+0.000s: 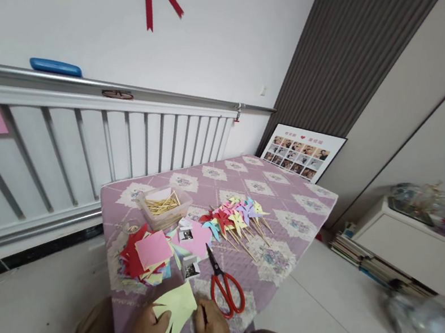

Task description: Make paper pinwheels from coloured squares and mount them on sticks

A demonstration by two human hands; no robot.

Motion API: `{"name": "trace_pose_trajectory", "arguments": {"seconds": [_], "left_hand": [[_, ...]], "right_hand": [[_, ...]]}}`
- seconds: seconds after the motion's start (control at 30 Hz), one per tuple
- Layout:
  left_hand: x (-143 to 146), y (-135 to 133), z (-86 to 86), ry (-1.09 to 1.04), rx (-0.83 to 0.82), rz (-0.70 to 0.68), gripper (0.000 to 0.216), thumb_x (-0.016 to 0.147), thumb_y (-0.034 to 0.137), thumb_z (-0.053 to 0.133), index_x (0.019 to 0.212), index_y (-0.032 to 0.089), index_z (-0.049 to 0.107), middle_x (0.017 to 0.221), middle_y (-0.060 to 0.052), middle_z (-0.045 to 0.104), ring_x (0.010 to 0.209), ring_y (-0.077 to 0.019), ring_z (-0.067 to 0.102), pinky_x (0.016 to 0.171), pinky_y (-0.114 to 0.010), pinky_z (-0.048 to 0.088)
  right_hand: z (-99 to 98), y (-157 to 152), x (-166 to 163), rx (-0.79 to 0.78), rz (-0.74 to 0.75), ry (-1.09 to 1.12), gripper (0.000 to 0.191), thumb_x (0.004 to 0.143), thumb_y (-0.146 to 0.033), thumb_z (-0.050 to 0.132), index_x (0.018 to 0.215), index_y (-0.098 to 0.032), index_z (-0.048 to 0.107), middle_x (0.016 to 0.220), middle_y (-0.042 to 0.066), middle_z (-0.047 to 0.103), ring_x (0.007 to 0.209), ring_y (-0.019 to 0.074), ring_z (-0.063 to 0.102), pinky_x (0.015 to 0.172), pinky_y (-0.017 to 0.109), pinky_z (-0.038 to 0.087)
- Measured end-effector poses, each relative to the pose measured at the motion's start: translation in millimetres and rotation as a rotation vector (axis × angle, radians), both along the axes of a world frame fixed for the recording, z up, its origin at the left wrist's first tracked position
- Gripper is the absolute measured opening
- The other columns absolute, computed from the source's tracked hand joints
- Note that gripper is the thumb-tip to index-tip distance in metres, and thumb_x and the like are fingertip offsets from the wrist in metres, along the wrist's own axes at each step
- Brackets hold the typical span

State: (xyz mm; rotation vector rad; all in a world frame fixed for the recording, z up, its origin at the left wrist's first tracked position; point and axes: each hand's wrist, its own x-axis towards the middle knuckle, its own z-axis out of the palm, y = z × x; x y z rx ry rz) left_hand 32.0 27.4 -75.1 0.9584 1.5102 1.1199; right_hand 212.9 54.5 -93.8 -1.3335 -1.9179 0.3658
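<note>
A pale yellow paper square (179,307) with slits cut in from its corners lies over the near edge of the table. My left hand (151,327) pinches its lower left side, the thumb on top. At the paper's right corner, my right hand (213,330) has its fingers curled and pressed together on the edge. Red-handled scissors (226,289) rest just beyond my right hand, blades slightly apart. Past the paper stands a small white box (189,267) of small metallic pieces, with a similar box (186,233) behind it. Left of these is a stack of coloured paper squares (152,252).
A clear plastic tub (163,208) holds wooden sticks. Several finished paper pinwheels (235,215) on sticks lie in a pile. The patterned cloth covers the table (257,187). A white radiator (157,143) runs along the left, and a photo board (302,152) leans at the far end.
</note>
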Motion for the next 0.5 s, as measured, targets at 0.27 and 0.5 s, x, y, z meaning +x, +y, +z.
{"name": "trace_pose_trajectory", "arguments": {"seconds": [0.27,0.5], "left_hand": [[1,-4,9.1,0.146,0.061,-0.033,0.022,0.071,0.034,0.057,0.074,0.018,0.072,0.081,-0.009,0.076,0.082,-0.0276,0.068,0.077,-0.033,0.052],[5,9,3.7,0.120,0.026,-0.056,0.023,0.074,0.032,0.054,0.075,0.016,0.070,0.078,-0.007,0.075,0.081,-0.0254,0.068,0.075,-0.031,0.051]], "right_hand": [[-9.8,2,2,0.027,-0.015,0.000,0.024,0.090,-0.019,0.043,0.092,-0.018,0.067,0.091,0.010,0.074,0.087,0.0237,0.071,0.078,0.035,0.056],[-16.4,6,2,-0.001,-0.079,0.068,0.019,0.090,-0.025,0.045,0.094,-0.019,0.062,0.086,0.009,0.073,0.079,0.0253,0.071,0.072,0.036,0.057]]}}
